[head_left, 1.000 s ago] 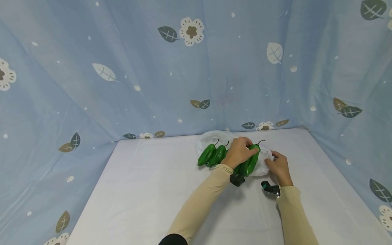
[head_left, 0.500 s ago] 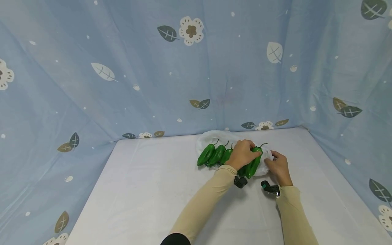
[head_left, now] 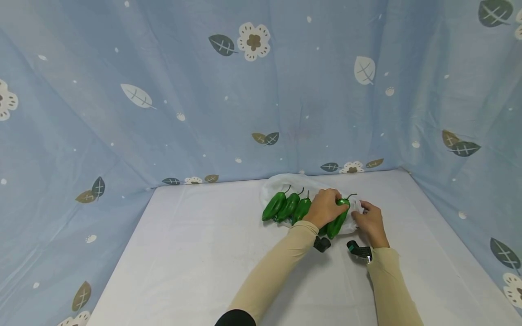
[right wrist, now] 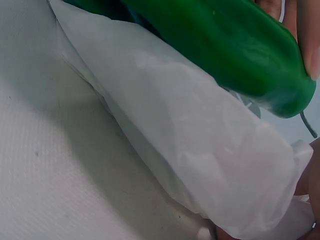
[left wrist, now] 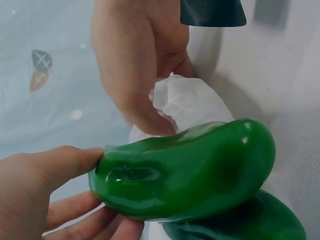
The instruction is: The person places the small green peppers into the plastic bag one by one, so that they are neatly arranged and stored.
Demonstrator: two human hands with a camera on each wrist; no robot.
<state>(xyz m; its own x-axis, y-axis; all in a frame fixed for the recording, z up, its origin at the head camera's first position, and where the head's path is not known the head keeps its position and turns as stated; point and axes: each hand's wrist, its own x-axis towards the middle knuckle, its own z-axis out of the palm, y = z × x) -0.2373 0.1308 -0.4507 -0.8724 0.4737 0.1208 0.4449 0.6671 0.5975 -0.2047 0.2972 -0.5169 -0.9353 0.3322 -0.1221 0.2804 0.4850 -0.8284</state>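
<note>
My left hand [head_left: 325, 207] pinches a long green pepper [head_left: 337, 222] near its stem end, thumb on one side and fingers on the other. In the left wrist view this pepper [left wrist: 185, 170] lies over another green pepper [left wrist: 250, 220]. Under the peppers spreads a thin white plastic bag [head_left: 271, 184]. My right hand [head_left: 372, 222] grips the bag's right end between thumb and fingers. In the right wrist view the crumpled bag [right wrist: 200, 135] fills the middle, and its gripped end is partly cut off at the right edge.
Left of my left hand several green peppers [head_left: 287, 207] lie side by side on the bag, stems pointing away. White cloth covers the table [head_left: 195, 253]. A blue patterned curtain [head_left: 228, 113] hangs behind and along both sides.
My left hand has moved right and slightly nearer with the pepper, uncovering another pepper on its left. My right hand stays at the bag's end.
</note>
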